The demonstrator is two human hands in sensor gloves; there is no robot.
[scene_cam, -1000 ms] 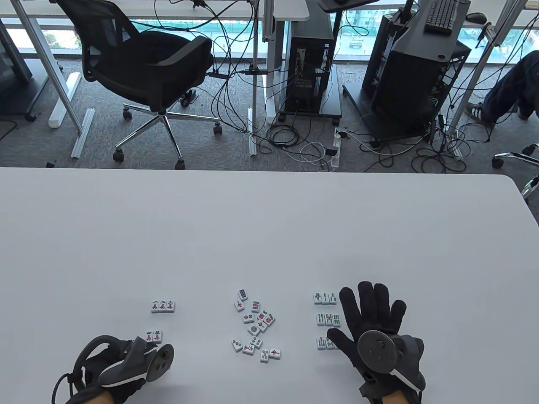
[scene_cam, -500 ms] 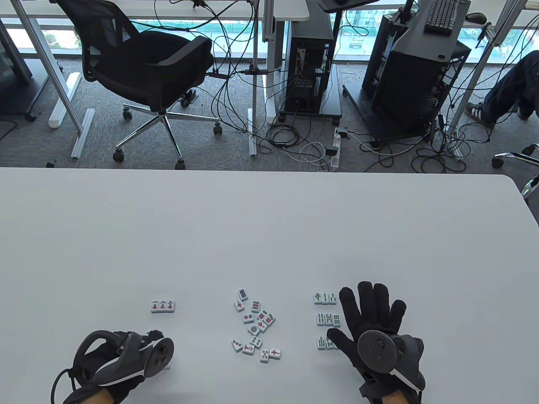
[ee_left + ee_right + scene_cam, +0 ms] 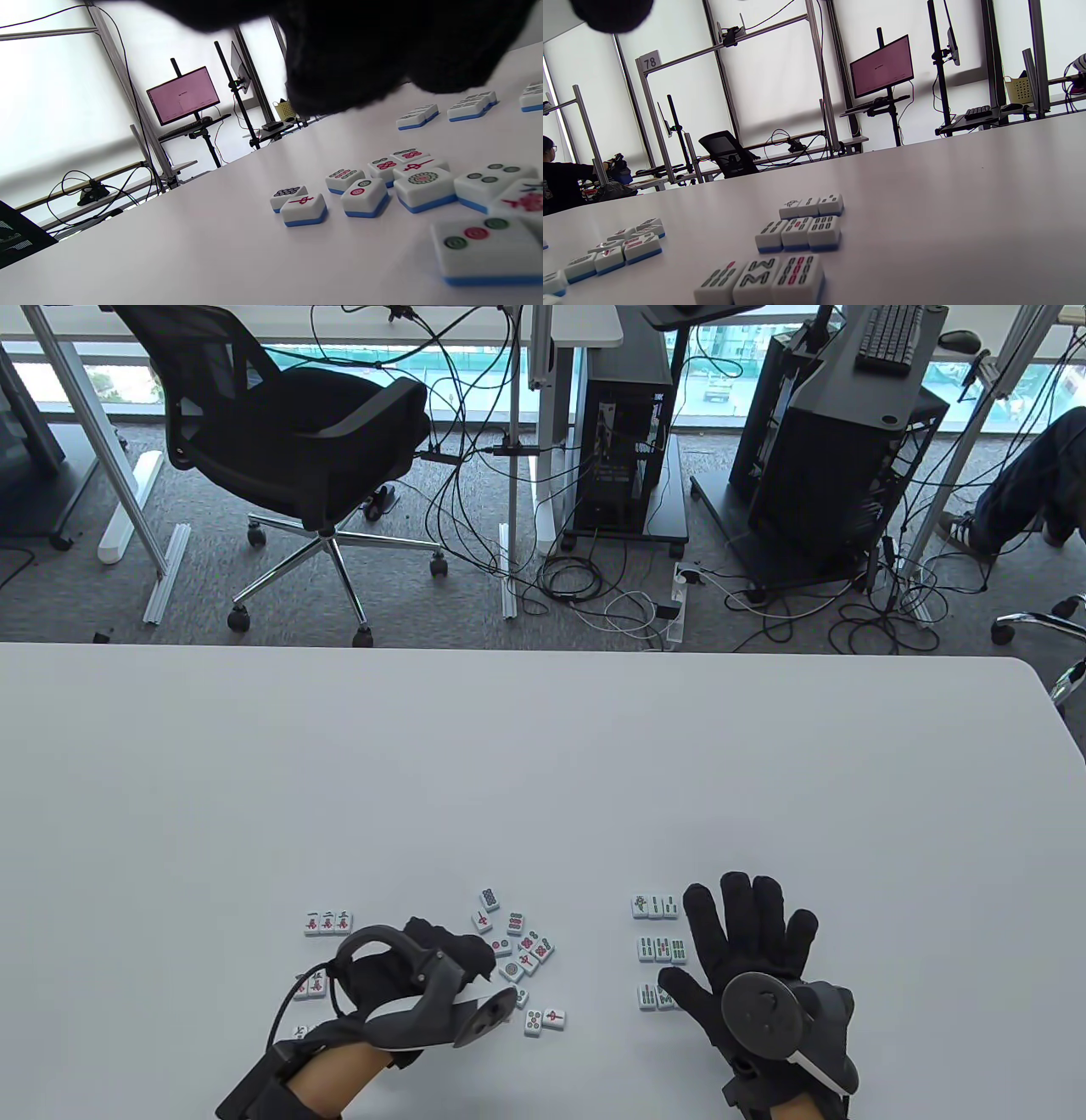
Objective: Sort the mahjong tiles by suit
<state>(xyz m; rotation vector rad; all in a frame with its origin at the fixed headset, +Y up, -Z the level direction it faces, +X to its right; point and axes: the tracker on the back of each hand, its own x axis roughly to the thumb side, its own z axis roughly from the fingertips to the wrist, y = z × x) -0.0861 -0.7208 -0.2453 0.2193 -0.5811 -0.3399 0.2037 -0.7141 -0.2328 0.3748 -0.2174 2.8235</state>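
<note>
Left hand [image 3: 424, 976] is now reaching right from its tile rows [image 3: 327, 923] to the mixed pile [image 3: 513, 954], fingers curled over the pile's left edge (grip not visible), while right hand [image 3: 751, 950] is resting flat, farther off.

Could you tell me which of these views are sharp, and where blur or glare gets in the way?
Table view: evenly lit, sharp; tile faces small. Left wrist view: the left hand is a dark, out-of-focus mass at the top, the windows behind blown out, the near tiles crisp. Right wrist view: bright backlit windows, the bamboo rows readable.
</note>
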